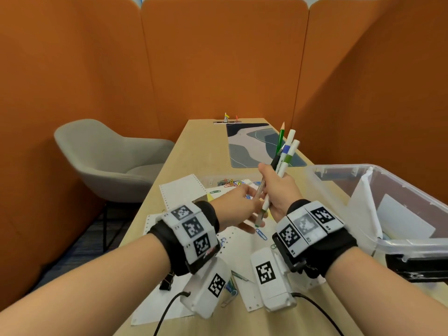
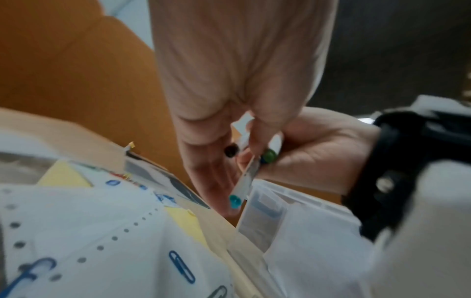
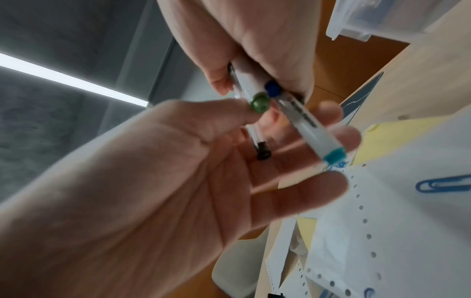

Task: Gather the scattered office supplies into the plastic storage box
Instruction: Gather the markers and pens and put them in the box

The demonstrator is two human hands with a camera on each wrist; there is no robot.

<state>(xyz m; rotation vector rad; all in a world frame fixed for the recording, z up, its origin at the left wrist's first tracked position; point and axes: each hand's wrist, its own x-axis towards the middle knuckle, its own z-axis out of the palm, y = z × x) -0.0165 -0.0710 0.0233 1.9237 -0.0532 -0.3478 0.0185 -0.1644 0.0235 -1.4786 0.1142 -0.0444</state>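
bundle of pens (image 1: 282,163) upright in right hand (image 1: 278,190), fingers curled round it, above table (image 1: 191,141) left of clear plastic box (image 1: 412,243); left hand (image 1: 232,209) fingers loosely spread, touching lower pen ends; paper clips (image 1: 260,234) on papers (image 1: 181,190) beneath.

open storage box (image 1: 339,169) top unobstructed, papers (image 1: 181,190) and paper clips (image 1: 260,234) littering table (image 1: 194,141)

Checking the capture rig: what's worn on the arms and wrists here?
Forearms are bare, no sleeves. Each wrist has a black strap carrying a curved white band of three black-and-white square markers. A white camera housing with its own marker hangs under each wrist, trailing a black cable.
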